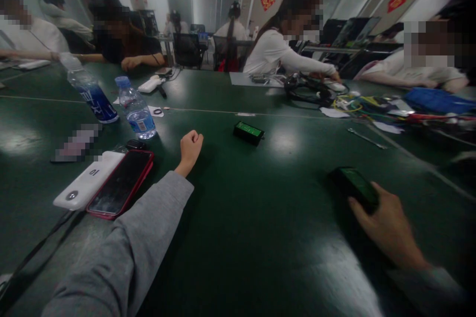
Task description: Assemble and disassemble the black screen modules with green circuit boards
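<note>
My right hand (388,223) grips a small black box with a green circuit-board face (357,184), thumb on its near side and fingers around the far side. The box is tilted and slightly blurred, close to the tabletop. A second black box with a green face (248,132) lies on the dark green table (256,228), between my two hands and farther from me. My left hand (192,149) rests on the table as a closed fist, with nothing showing in it. To its left lie a phone in a red case (121,183) and a white power bank-like device (89,178).
Two plastic bottles, one blue-labelled (94,96) and one smaller (137,111), stand beyond the phone. A wrench (367,138) lies at the right, before a pile of cables (349,104) and a blue bag (441,100). Several people sit across the table.
</note>
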A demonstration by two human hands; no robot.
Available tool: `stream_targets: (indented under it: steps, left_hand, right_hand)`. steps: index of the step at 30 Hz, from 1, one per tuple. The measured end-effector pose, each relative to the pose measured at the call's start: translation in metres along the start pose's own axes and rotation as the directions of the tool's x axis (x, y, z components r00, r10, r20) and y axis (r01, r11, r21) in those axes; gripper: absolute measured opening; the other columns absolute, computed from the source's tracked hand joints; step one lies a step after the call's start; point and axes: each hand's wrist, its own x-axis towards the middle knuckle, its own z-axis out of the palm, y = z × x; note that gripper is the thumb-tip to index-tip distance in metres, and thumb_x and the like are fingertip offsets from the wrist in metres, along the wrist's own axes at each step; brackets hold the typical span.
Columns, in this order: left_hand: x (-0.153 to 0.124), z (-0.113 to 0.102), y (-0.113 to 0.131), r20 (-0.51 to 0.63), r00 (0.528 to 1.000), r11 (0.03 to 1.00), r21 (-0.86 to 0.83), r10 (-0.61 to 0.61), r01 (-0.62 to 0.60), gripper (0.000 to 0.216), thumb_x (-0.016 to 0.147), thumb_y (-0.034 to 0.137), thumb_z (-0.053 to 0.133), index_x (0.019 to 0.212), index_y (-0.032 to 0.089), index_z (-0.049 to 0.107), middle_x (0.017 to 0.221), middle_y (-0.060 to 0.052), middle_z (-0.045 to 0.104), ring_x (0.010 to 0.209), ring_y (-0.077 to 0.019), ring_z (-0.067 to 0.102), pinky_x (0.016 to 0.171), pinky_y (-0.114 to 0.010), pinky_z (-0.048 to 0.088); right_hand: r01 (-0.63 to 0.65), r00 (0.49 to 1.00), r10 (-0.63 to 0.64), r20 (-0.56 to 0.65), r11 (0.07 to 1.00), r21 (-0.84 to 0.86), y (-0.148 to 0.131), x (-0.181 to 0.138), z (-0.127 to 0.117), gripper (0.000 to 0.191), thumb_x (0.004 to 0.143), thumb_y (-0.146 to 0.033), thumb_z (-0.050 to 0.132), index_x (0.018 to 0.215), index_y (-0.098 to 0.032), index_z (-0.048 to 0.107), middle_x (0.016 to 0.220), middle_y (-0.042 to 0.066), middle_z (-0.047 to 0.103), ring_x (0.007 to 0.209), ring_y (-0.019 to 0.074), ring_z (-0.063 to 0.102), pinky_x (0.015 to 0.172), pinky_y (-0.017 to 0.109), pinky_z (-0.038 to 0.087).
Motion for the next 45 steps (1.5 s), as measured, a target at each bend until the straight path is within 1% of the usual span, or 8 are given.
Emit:
stream_targets:
  steps: [3,5,7,12,17,24,38,45]
  left_hand:
    - [0.0,0.0,0.0,0.003,1.0,1.0,0.004,0.013,-0.014,0.038,0.079,0.015,0.055,0.054,0.02,0.027,0.052,0.007,0.029,0.051,-0.0097,0.031,0.055,-0.026,0.026]
    - [0.0,0.0,-0.001,0.019,1.0,1.0,-0.005,0.014,-0.014,0.038,0.079,0.016,0.055,0.054,0.02,0.028,0.052,0.007,0.03,0.051,-0.0096,0.032,0.054,-0.026,0.026]
    - [0.0,0.0,-0.001,0.035,0.999,1.0,-0.016,0.013,-0.012,0.038,0.08,0.017,0.055,0.055,0.02,0.028,0.052,0.007,0.03,0.051,-0.0095,0.032,0.054,-0.026,0.026]
    - [0.0,0.001,-0.001,0.04,0.999,1.0,-0.021,0.008,-0.007,0.038,0.081,0.02,0.057,0.055,0.02,0.029,0.053,0.006,0.03,0.051,-0.0096,0.032,0.054,-0.025,0.027]
    - [0.0,0.002,0.0,0.067,0.998,1.0,-0.023,0.021,-0.02,0.039,0.082,0.023,0.057,0.055,0.02,0.029,0.053,0.006,0.031,0.052,-0.0097,0.032,0.055,-0.026,0.028]
    - [0.0,0.003,0.001,0.095,0.995,0.999,-0.034,0.013,-0.01,0.04,0.082,0.024,0.058,0.055,0.02,0.028,0.053,0.006,0.031,0.052,-0.0097,0.033,0.056,-0.026,0.028]
    - [0.001,0.004,-0.004,0.125,0.992,1.0,-0.001,0.025,-0.025,0.04,0.08,0.024,0.059,0.054,0.02,0.029,0.052,0.006,0.032,0.051,-0.0097,0.032,0.054,-0.026,0.027]
    - [0.001,0.004,-0.004,0.124,0.991,0.999,0.001,0.043,-0.044,0.041,0.079,0.022,0.059,0.053,0.02,0.028,0.051,0.006,0.032,0.051,-0.0097,0.032,0.054,-0.027,0.026]
  right_hand:
    - [0.125,0.966,-0.172,0.191,0.964,0.235,-0.074,-0.001,0.023,0.078,0.087,-0.063,0.049,0.148,-0.021,0.027,0.138,0.019,0.043,0.128,0.0365,0.043,0.107,0.057,0.036]
    - [0.074,0.914,-0.229,0.335,0.905,0.418,-0.121,0.007,0.034,0.07,0.092,-0.056,0.046,0.15,-0.026,0.021,0.143,0.014,0.04,0.125,0.0315,0.048,0.103,0.055,0.043]
    - [0.034,0.906,-0.249,0.341,0.848,0.529,-0.153,0.023,0.047,0.064,0.094,-0.052,0.044,0.149,-0.027,0.021,0.141,0.012,0.043,0.119,0.0277,0.054,0.097,0.05,0.05]
    - [0.301,0.931,-0.357,0.075,0.869,0.393,-0.168,0.076,0.105,0.06,0.094,-0.051,0.042,0.146,-0.024,0.029,0.143,0.012,0.038,0.132,0.0289,0.039,0.109,0.053,0.035]
    - [0.371,0.905,-0.401,0.142,0.908,0.195,-0.164,0.103,0.143,0.068,0.094,-0.052,0.04,0.15,-0.024,0.014,0.157,0.01,0.014,0.142,0.0316,0.017,0.11,0.059,0.027]
    - [0.402,0.884,-0.427,0.19,0.902,0.155,-0.168,0.099,0.136,0.055,0.095,-0.039,0.038,0.146,-0.023,0.027,0.15,0.009,0.031,0.139,0.031,0.023,0.108,0.058,0.029]
    - [0.431,0.862,-0.467,0.196,0.88,0.201,-0.196,0.061,0.108,0.053,0.093,-0.036,0.044,0.142,-0.021,0.033,0.144,0.011,0.037,0.135,0.0303,0.031,0.105,0.053,0.036]
    - [0.521,0.755,-0.576,0.313,0.817,0.247,-0.217,0.03,0.088,0.06,0.095,-0.036,0.045,0.149,-0.026,0.02,0.151,0.006,0.028,0.138,0.028,0.028,0.11,0.05,0.035]
